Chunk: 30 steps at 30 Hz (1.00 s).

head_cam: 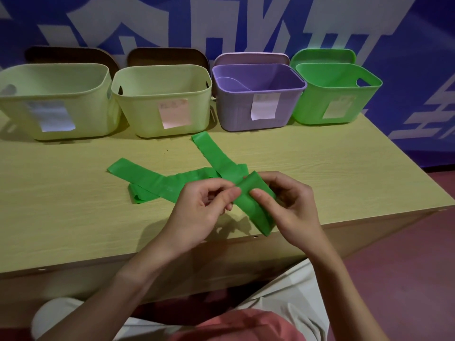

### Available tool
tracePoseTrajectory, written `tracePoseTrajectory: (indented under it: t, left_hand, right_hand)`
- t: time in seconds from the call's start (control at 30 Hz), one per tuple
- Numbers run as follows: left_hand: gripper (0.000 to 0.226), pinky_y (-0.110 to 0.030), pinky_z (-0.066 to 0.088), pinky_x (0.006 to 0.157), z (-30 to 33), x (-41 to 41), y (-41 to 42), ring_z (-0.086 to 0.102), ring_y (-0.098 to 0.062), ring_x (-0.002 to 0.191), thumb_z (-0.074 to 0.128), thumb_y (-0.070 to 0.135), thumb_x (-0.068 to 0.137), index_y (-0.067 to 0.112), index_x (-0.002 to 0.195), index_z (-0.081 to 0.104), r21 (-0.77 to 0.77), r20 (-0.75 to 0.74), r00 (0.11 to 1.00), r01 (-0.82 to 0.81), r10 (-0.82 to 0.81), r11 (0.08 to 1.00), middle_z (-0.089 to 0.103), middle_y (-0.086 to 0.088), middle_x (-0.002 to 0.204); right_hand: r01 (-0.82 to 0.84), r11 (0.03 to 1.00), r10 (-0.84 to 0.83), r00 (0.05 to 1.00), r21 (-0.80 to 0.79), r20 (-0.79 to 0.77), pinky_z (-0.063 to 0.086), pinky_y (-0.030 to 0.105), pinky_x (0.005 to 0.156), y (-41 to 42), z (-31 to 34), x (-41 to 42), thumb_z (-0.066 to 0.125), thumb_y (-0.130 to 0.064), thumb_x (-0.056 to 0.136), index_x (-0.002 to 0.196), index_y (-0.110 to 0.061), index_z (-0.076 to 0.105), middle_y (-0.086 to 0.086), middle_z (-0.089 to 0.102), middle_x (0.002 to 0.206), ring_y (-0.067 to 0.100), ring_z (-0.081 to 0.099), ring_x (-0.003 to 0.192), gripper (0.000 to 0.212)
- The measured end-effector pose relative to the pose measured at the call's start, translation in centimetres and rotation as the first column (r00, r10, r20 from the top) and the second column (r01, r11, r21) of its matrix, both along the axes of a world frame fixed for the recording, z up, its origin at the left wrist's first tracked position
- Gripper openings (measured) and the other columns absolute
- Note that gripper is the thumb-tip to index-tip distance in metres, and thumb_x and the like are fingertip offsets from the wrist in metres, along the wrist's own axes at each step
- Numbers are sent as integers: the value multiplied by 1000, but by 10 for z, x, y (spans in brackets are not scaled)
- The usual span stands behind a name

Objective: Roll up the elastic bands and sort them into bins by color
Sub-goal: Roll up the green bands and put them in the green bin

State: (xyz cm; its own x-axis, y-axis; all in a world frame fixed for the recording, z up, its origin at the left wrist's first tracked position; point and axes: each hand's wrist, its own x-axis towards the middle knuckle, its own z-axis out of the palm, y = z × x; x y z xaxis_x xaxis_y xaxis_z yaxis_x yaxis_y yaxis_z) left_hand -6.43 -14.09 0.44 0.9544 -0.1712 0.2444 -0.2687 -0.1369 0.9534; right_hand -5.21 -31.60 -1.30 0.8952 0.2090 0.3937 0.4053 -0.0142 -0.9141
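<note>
Both hands, left hand [199, 205] and right hand [290, 205], pinch a smooth flat green band [251, 203] in a closed grip.

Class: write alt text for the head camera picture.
Two hands, left hand and right hand, pinch a green band above a table. Behind stand four bins; the green bin is rightmost.

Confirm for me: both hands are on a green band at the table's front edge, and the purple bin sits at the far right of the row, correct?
Not quite. The head view shows the green bin at the far right; the purple bin is second from right. Both hands, left hand and right hand, do hold the green band at the table's front edge.
</note>
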Motion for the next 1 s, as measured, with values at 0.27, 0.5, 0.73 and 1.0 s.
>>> tracePoseTrajectory:
  t: [0.27,0.5,0.73,1.0]
  left_hand:
    - [32,-15,39,52,1,4,3,45,-4,52,56,29,91,-1,81,64,-169,-181,964,164,-194,972,54,7,56]
    - [23,-25,47,65,-8,2,4,59,-7,74,52,43,88,28,92,69,169,118,993,-27,7,985,64,15,79]
    - [21,-38,47,61,-10,-1,-1,59,-18,67,68,25,80,12,95,73,235,252,963,-157,96,959,66,-2,77]
    - [23,-11,47,61,-3,-4,-1,62,2,64,62,4,87,26,88,68,143,131,990,-74,55,987,65,15,65]
  right_hand:
    - [10,1000,-10,1000,12,-1,48,16,64,0,10,1,69,-11,83,88,-13,66,-11,69,78,3,63,71,5]
    - [57,998,-56,997,10,-47,47,16,62,-1,0,0,69,-13,82,82,-12,66,-11,68,73,3,62,67,3]
    - [53,998,-54,997,-25,-54,48,19,65,1,-5,0,70,-17,84,87,-10,66,6,67,78,7,62,72,9]
    - [8,1000,-10,998,-19,-63,57,34,78,-8,-3,-3,70,-21,82,110,-19,67,10,72,100,27,69,90,28]
